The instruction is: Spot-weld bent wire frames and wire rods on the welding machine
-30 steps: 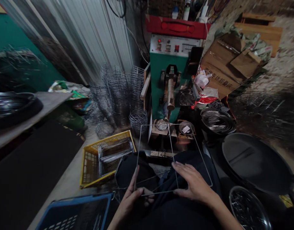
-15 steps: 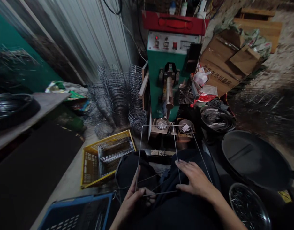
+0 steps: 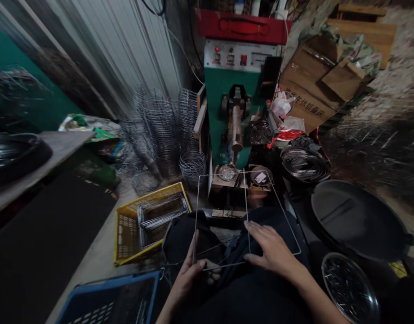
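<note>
My left hand (image 3: 190,270) is closed around the near left corner of a rectangular wire frame (image 3: 197,202), its thumb lying along the near wire. Over my lap, my right hand (image 3: 270,249) pinches the straight middle wire (image 3: 246,198) of that frame between fingers and thumb. The frame's far edge reaches across a small dish of metal bits (image 3: 227,173), below the machine's metal arm (image 3: 237,135). Whether the far edge touches anything there, I cannot tell. Part of the frame's near right edge is hidden behind my right hand.
A green machine (image 3: 216,108) stands ahead, with stacked wire baskets (image 3: 161,135) to its left. A yellow crate (image 3: 126,234) holds wire frames; a blue crate (image 3: 92,288) is nearer. On my right are a black pan (image 3: 358,220) and a bowl of metal pieces (image 3: 350,288).
The wire frame has tilted slightly, its right side rising so the near right corner now shows. My right hand has moved slightly up and left with it. The view has shifted a little.
</note>
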Demonstrator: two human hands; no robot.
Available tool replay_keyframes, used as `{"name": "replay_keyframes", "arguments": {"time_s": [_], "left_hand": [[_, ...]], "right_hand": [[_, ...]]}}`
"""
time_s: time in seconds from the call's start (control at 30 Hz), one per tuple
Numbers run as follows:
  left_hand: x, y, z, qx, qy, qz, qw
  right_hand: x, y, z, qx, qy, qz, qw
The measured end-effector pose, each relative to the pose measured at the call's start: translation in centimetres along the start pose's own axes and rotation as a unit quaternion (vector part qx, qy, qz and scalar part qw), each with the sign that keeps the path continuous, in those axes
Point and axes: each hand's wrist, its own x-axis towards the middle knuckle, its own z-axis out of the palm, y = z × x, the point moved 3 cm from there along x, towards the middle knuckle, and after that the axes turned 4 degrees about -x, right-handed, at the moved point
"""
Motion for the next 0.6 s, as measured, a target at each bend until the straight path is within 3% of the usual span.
{"name": "replay_keyframes", "arguments": {"time_s": [0.13,0.33,0.6], "left_hand": [[-0.2,0.2,0.2,0.008,-0.009,0.007,1.000],[-0.6,0.8,1.2,0.004,-0.006,0.006,1.000],[-0.7,0.8,1.5,0.014,-0.007,0.011,1.000]], "right_hand": [[-0.1,0.1,0.2,0.014,-0.012,-0.034,0.999],[-0.8,1.3,0.0,-0.031,0.058,0.024,0.998],[-1.0,-0.4,0.9,0.059,-0.021,-0.018,0.998]]}}
